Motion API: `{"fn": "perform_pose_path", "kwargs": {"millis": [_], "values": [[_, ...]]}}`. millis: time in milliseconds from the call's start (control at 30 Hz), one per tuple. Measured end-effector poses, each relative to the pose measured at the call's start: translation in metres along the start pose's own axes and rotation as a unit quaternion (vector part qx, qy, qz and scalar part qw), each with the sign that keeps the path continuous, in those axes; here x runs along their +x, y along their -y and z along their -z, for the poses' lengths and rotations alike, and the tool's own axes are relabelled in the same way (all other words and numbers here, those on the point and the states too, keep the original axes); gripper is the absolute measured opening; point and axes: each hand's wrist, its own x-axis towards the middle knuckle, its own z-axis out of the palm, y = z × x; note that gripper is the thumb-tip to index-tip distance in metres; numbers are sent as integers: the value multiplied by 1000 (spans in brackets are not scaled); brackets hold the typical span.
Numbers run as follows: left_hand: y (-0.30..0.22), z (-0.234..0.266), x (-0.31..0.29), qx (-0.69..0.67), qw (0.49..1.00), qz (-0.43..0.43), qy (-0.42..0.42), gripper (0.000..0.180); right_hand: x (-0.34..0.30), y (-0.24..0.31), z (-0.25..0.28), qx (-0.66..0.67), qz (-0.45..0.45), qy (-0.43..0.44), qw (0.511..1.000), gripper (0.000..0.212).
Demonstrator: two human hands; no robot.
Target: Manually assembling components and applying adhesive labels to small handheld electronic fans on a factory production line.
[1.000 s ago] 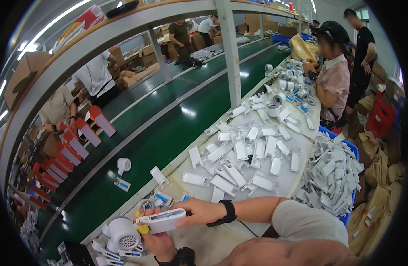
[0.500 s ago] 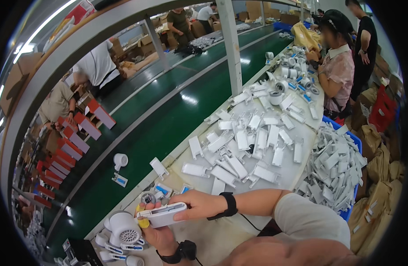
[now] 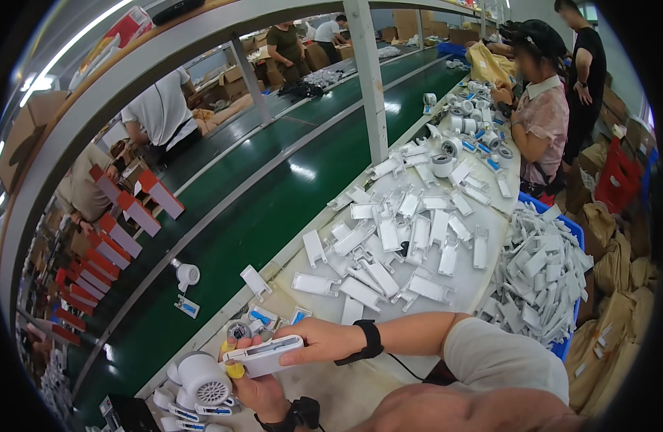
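Both hands are gripping a white plastic handle casing (image 3: 265,355) at the near left tabletop (image 3: 389,374) edge, the right hand (image 3: 324,338) closing over its top and the left hand (image 3: 258,391) apparently cupping it underneath, just beside a round white fan head (image 3: 203,378).

Single head-worn fisheye, angled down, close above workbench (image 3: 483,288)

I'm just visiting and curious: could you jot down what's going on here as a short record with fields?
Setting: white workbench beside a green conveyor belt
Right hand: grips the far end of a white handle-shaped casing
Left hand: supports the same casing from below
Near the hands: round white part with a grille
On the bench: many loose white casing pieces
Right of the bench: blue bin heaped with white pieces
Others: a person in a pink shirt farther along the bench
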Motion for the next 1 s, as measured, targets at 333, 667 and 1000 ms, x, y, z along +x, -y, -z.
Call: {"fn": "perform_pose_path", "kwargs": {"millis": [333, 667, 1000], "values": [[5, 2, 0, -6, 1000, -17, -1, 41, -2, -4, -3, 51, -13, -21, 998, 40], [3, 0, 1, -16, 999, -14, 27, 42, -2, 3, 2, 16, 0, -28, 999, 49], [-1, 1, 0, -7, 1000, -15, 21, 42, -1, 2, 2, 52, -14, -18, 998, 52]]}}
